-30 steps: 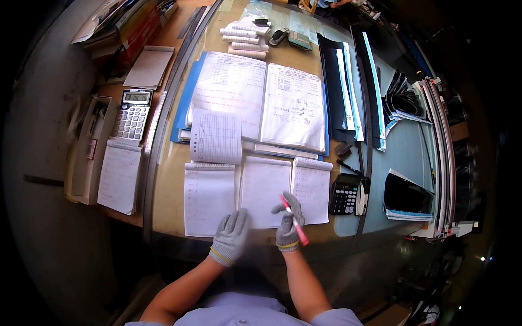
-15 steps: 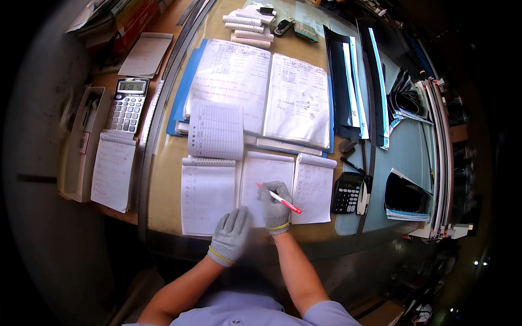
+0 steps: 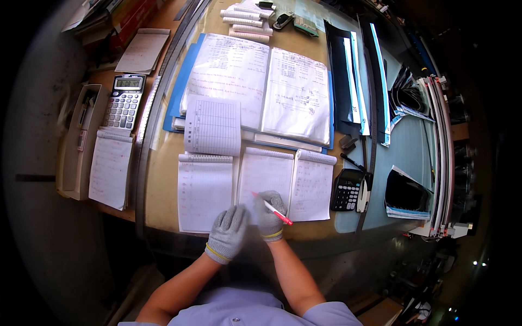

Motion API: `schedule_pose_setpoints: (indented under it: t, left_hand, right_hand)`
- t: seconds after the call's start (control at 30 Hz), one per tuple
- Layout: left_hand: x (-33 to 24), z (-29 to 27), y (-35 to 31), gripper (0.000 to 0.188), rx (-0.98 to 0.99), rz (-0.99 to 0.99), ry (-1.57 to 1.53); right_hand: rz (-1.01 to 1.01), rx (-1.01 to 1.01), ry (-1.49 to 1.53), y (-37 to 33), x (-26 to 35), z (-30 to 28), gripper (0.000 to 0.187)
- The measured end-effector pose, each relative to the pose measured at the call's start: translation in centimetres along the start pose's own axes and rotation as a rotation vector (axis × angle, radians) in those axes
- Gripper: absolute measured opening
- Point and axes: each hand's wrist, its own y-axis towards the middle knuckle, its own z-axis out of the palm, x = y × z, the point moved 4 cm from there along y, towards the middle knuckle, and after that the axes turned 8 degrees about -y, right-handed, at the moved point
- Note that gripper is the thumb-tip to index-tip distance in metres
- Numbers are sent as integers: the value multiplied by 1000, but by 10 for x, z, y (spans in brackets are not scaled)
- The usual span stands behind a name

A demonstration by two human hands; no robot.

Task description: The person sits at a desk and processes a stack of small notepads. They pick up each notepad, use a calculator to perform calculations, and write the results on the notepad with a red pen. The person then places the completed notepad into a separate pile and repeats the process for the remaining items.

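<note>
A red-and-white pen (image 3: 278, 212) is gripped in my right hand (image 3: 270, 214), which wears a grey knit glove with a yellow cuff. Its tip points up and left over the middle notepad (image 3: 265, 169), and the hand rests on that pad's lower part. My left hand (image 3: 227, 231), gloved alike, lies flat with fingers stretched out across the lower right corner of the left notepad (image 3: 204, 190) and the edge of the middle one. Another notepad (image 3: 311, 187) with faint handwriting lies just right of the middle pad. The left pad's flipped-up page (image 3: 213, 126) overlaps an open blue folder.
Beyond the pads lies the open blue folder (image 3: 176, 103) with written sheets. A black calculator (image 3: 346, 190) is on the right, near black pieces with white-blue edges (image 3: 408, 193). At left are a silver calculator (image 3: 124, 108), a narrow box (image 3: 76, 157) and another notepad (image 3: 111, 168).
My right hand has moved slightly down and left on the middle pad, the pen with it. My left hand stays nearly in place; the whole view has shifted a little.
</note>
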Motion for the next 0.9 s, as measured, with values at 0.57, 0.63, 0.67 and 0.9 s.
schedule_pose_setpoints:
  t: [0.57, 0.63, 0.67, 0.9]
  left_hand:
    - [1, 3, -7, 51, -24, 56, -43]
    - [1, 5, -6, 52, -24, 56, -58]
    - [0, 4, -6, 46, -32, 60, -62]
    - [-2, 0, -1, 32, -67, 67, -32]
  right_hand:
    - [-166, -52, -114, -12, 15, -10, 9]
    - [-163, -41, -118, -19, 13, -10, 9]
    - [-160, -35, -123, -21, 13, -11, 9]
    - [-196, -40, -177, -23, 12, -10, 11]
